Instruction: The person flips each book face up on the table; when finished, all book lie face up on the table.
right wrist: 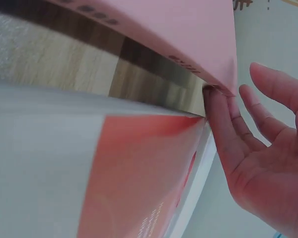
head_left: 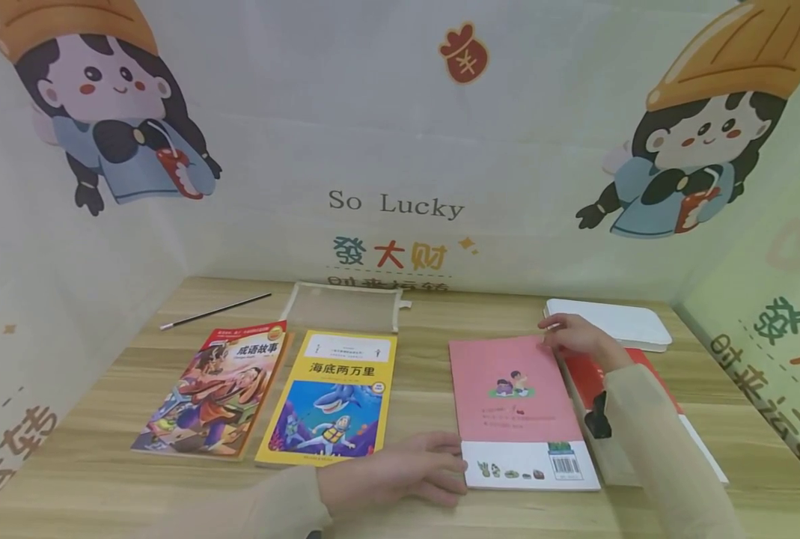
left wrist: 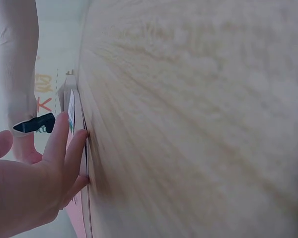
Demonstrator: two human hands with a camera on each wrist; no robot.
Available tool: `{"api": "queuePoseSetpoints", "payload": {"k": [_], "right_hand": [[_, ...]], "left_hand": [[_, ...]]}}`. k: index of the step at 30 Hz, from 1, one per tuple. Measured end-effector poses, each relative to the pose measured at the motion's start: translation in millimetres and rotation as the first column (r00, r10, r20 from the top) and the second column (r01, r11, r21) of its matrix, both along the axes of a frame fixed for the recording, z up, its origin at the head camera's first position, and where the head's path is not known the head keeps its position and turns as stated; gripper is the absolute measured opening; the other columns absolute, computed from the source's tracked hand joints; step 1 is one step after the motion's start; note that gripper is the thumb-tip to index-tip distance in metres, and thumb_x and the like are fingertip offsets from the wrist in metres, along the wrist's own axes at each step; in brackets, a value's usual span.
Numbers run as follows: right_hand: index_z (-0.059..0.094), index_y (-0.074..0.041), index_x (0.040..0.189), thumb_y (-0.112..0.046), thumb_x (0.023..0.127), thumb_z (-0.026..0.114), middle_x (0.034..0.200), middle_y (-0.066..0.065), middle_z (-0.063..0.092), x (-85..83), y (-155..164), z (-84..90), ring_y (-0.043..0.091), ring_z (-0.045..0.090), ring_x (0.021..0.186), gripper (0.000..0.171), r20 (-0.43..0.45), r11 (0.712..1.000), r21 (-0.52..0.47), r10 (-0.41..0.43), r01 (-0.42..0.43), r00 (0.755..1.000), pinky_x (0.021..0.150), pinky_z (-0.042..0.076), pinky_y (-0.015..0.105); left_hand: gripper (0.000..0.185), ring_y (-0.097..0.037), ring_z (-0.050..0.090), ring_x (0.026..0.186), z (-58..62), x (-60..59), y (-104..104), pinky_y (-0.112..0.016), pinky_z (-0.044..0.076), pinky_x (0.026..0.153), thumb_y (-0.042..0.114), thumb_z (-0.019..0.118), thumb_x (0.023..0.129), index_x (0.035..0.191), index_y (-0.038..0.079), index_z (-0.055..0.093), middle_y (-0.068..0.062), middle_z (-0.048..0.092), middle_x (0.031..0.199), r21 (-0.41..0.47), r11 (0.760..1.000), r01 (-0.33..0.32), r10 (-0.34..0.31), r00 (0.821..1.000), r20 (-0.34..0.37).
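While the pink book (head_left: pixel 514 389) lay flat on the wooden table (head_left: pixel 406 509), right of the yellow book (head_left: pixel 328 400), its near-left corner was touched by the left hand (head_left: pixel 400 475) and its far-right corner by the right hand (head_left: pixel 575 337), fingers straight.

From the left wrist, fingertips (left wrist: pixel 72 144) were seen against the edge.

From the right wrist, the cover (right wrist: pixel 188 34) was lifted over a red book (right wrist: pixel 139 183); even support would be advised.

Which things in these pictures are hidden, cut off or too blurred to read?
- Head view: the right hand and sleeve hide most of the red book.
- Head view: the pink book has print too small to read.
- Left wrist view: the table is blurred; the left hand is cut off.
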State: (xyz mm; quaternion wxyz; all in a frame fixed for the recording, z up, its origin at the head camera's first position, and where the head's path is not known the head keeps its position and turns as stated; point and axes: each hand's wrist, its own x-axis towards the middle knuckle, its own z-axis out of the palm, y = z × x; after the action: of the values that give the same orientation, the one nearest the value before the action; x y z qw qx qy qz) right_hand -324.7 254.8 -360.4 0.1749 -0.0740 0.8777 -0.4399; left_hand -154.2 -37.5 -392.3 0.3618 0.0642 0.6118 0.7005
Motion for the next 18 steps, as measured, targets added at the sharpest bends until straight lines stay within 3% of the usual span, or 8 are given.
{"api": "queuePoseSetpoints", "payload": {"k": [9, 18], "right_hand": [[0.036, 0.014, 0.123, 0.0, 0.084, 0.045, 0.1, 0.021, 0.051, 1.2, 2.8, 7.4, 0.019, 0.055, 0.079, 0.042, -0.003, 1.0, -0.028, 0.012, -0.012, 1.0, 0.075, 0.049, 0.034], [0.036, 0.005, 0.125, -0.007, 0.089, 0.049, 0.102, 0.015, 0.05, 7.4, 22.9, 14.7, 0.022, 0.056, 0.086, 0.04, -0.037, 0.965, -0.234, 0.11, -0.116, 0.993, 0.079, 0.048, 0.033]], "left_hand": [[0.054, -0.035, 0.057, 0.09, -4.0, -3.8, -2.0, -0.041, 0.05, 0.072, 0.007, 0.053, 0.085, 0.131, -0.008, 0.027, -0.021, 0.047, 0.115, 0.043, 0.999, 0.006, -0.006, 1.0, -0.003], [0.061, -0.033, 0.058, 0.087, -7.1, -7.7, -1.7, -0.042, 0.051, 0.069, 0.009, 0.054, 0.085, 0.134, -0.005, 0.02, -0.021, 0.038, 0.125, 0.007, 1.0, -0.006, 0.006, 1.0, 0.001]]}}
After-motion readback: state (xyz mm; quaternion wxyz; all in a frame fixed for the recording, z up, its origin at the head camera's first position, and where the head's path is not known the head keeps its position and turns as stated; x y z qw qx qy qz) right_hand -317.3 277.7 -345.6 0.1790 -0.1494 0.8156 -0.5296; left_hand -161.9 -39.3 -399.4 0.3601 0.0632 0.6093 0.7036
